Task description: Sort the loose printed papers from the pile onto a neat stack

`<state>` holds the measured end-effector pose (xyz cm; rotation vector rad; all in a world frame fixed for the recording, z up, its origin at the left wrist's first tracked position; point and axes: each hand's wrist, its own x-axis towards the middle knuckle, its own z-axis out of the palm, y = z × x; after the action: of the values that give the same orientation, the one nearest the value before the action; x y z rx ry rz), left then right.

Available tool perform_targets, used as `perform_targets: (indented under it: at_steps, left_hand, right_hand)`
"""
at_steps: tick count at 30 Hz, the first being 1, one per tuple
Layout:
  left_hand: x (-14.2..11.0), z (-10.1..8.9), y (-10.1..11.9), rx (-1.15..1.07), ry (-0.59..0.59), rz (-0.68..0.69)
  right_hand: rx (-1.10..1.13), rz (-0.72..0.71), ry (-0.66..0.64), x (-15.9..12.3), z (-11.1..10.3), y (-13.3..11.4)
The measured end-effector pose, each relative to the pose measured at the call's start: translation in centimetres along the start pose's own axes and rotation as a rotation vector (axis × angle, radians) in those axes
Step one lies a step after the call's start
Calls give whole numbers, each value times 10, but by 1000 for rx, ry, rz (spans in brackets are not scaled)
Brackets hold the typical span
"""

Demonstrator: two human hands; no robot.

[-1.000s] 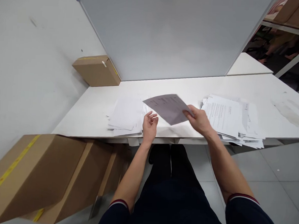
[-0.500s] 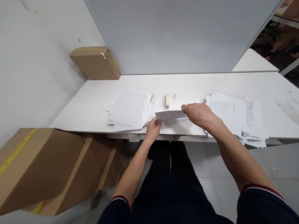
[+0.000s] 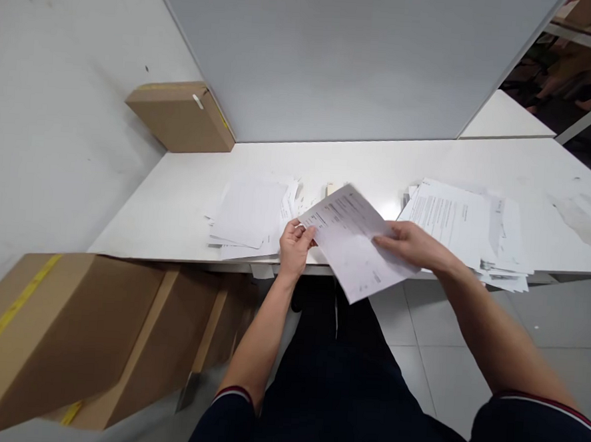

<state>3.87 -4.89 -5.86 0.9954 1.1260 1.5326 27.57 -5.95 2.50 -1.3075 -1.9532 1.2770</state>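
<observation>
Between my two hands is a printed sheet of paper (image 3: 357, 241), tilted above the table's front edge with its text facing up. My left hand (image 3: 296, 246) pinches its left corner between thumb and fingers. At the opposite side, my right hand (image 3: 408, 242) grips the sheet with the thumb on top and fingers beneath. Whether it is one sheet or more I cannot tell. Behind it, the cream stapler (image 3: 330, 188) is mostly covered. A paper stack (image 3: 249, 211) lies left of my left hand, and another stack of printed pages (image 3: 448, 217) lies beyond my right hand.
The white table (image 3: 379, 163) runs along a grey panel (image 3: 335, 63). A flat cardboard box (image 3: 182, 117) leans in the back left corner. Large taped cartons (image 3: 69, 327) stand below the table at left. A crumpled clear plastic piece (image 3: 583, 222) lies on the right end.
The sheet has turned from nearly edge-on to face up, swinging down over the table edge. My right hand has shifted slightly right and lower. More of the stapler is now covered.
</observation>
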Motion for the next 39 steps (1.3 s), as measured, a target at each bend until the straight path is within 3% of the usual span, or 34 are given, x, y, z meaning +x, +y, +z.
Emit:
perform_targets:
  at_steps: [3,6,8,13,17,24,32,36,39]
  left_hand:
    - [2,0,-10,142,-29,-47]
    - [7,1,-20,346,-78,-33]
    - [13,3,-24,469,-98,34]
    - [33,14,-28,724,-108,278]
    - [44,20,-26,860,-158,336]
    - [52,22,-25,1037,-220,261]
    - [57,21,-33,1109,-224,273]
    - [50,23,-28,1084,-236,262]
    - [31,16,-13,994,-282,343]
  right_hand:
    - [339,173,-21,-8,23,32]
    - [518,392,88,-14,40,55]
    - [594,442,146,-15,45,63]
    - [699,531,217,-5,41,58]
    - [704,626,244,7,38,44]
    - [740,615,253,20,39,49]
    - [737,575,262,25,41,58]
    - [681,567,266,16,46,51]
    - [566,511,285,-5,50,40]
